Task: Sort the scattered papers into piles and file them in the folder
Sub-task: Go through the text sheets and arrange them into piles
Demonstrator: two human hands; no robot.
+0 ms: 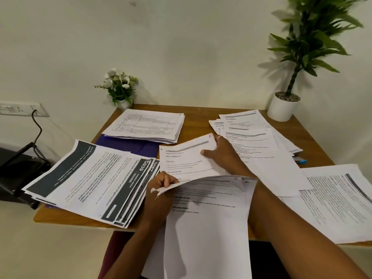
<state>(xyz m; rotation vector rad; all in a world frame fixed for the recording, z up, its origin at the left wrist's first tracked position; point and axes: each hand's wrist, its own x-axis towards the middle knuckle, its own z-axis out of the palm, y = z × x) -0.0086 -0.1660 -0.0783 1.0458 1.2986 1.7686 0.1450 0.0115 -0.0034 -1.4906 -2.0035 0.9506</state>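
My right hand (223,153) grips the top sheet (185,158) of a stapled paper set, thumb on its face, and lifts it clear of the pages below. My left hand (161,190) pinches the set's torn left corner. The lower pages (209,228) hang over the table's front edge. A fanned pile with dark headers (90,182) lies at the left. A table-printed stack (147,125) sits at the back on the purple folder (128,146). More white sheets (253,129) spread at the right, with another pile (338,202) at the front right.
The wooden table (314,141) stands against a wall. A small flower pot (120,89) is at the back left and a tall potted plant (283,107) at the back right. A black device (18,174) with a cable sits left of the table. A blue item (302,161) peeks from under papers.
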